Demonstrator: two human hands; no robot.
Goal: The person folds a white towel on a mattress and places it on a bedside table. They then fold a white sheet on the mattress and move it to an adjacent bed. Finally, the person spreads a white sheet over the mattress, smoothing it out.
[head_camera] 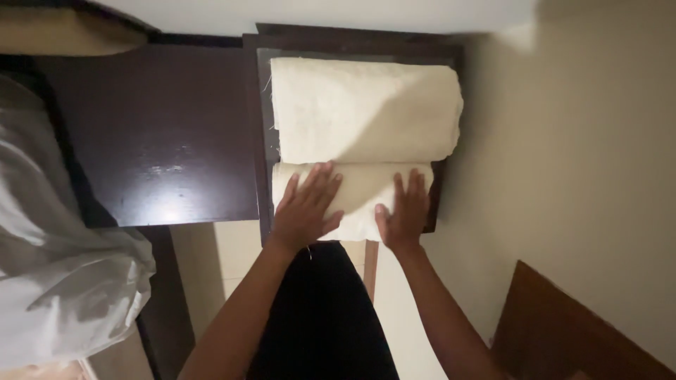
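Smaller rolled towel (352, 200) on dark tray (262, 141), left hand (304, 207) and right hand (405, 211) flat on it, fingers spread, no grip closed.

A dark shiny table (158, 134) stands by the pale wall (577, 155). Light shines on its top. A white sheet (63, 281) lies left of the table.

Dim warm indoor light, source overhead. Hard glare patch on the glossy dark tabletop (158, 141). Soft diagonal shadow across the larger rolled towel (366, 109). White sheet (63, 274) at left is soft and smeared. Overall low sharpness, noisy; top corners blurred, slight wide-angle stretch at edges.
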